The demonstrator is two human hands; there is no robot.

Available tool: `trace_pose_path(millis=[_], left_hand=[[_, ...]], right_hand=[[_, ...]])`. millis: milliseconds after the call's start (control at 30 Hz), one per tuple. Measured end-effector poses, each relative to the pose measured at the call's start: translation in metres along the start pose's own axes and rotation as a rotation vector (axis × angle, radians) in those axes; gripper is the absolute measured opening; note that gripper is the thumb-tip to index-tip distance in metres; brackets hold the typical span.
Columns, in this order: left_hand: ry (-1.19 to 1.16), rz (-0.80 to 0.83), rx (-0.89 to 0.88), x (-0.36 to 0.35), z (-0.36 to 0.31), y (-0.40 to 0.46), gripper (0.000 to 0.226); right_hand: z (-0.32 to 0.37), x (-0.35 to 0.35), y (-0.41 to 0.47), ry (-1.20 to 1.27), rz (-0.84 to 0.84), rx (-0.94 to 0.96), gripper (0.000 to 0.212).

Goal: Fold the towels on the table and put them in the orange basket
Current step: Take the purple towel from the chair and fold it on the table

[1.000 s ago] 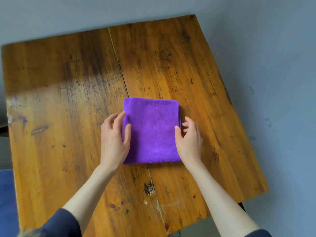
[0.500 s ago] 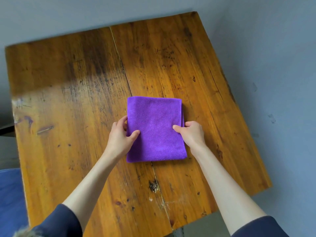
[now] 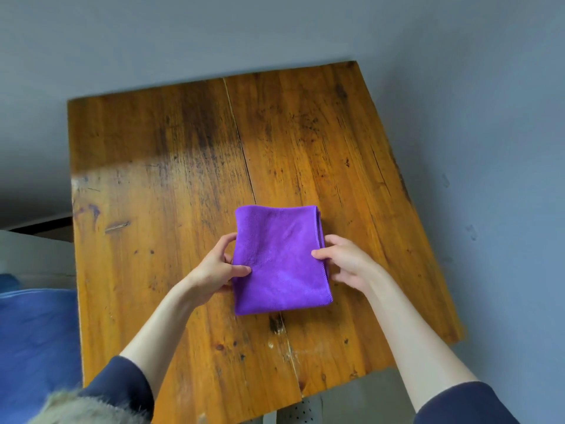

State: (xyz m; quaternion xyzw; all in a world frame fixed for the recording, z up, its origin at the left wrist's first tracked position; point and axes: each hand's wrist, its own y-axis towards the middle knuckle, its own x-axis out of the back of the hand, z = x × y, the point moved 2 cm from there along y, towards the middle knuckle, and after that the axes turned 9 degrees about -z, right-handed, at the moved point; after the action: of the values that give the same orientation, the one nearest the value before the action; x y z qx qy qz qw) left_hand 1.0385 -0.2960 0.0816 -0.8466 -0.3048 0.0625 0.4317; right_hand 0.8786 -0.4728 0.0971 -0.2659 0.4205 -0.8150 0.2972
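Note:
A purple towel (image 3: 281, 261), folded into a thick rectangle, sits on the wooden table (image 3: 153, 209) near its middle. My left hand (image 3: 214, 270) grips the towel's left edge, thumb on top and fingers curled under it. My right hand (image 3: 345, 261) holds the right edge the same way, thumb lying on the cloth. The near edge of the towel looks slightly raised off the wood. No orange basket is in view.
The table's right edge runs diagonally beside a grey wall (image 3: 489, 148). A blue cloth surface (image 3: 33, 347) lies left of the table. A dark crack (image 3: 241, 148) runs down the tabletop. Bare wood surrounds the towel.
Both hands went from resting flat beside the towel to pinching its left and right edges. The camera has tilted, so the table sits lower in the frame.

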Motion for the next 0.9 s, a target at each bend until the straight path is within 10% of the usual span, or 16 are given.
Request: trace_pose_path(millis=[267,900], left_hand=[[-0.138,-0.115,-0.013,0.025,0.001,-0.088,0.062],[-0.683,-0.951,-0.252,0.147,0.181,-0.381,0.067]], right_hand=[[0.025,-0.015,-0.062,-0.091,0.179,0.128,0.031],[0.006,-0.258,-0.304,-0.605,0.758,0.561,0.024]])
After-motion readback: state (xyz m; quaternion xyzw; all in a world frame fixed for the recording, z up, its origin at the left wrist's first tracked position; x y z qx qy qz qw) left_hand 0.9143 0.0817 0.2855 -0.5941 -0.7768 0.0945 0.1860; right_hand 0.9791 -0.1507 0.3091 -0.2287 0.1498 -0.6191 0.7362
